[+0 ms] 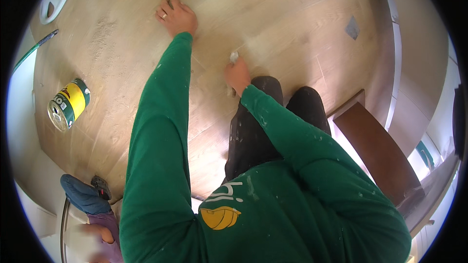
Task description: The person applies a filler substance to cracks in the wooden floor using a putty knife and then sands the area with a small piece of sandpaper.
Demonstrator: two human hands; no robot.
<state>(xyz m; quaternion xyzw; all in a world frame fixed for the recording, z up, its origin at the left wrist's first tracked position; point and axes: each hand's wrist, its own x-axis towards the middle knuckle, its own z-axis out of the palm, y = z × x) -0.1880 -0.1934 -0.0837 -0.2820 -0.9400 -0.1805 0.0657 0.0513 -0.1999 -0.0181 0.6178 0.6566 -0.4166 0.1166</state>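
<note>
My left hand (179, 18) is pressed down on the wood-look floor (287, 34), fingers bent. A small dark patch shows between its fingers; what it holds, if anything, is hidden. Closer to my knees, my right hand (238, 76) is closed around a small whitish crumpled piece (234, 57), whose tip sticks out past the fingers. Its kind cannot be made out. Pale dust (102, 36) lies scattered on the boards left of my left hand.
A green and yellow metal can (73, 101) lies on its side at the left. Beyond it are a green rod (36, 47) and a white plastic piece (58, 0). A grey patch (352, 28) and a brown panel (378, 148) are rightward. Another person (90, 199) is at lower left.
</note>
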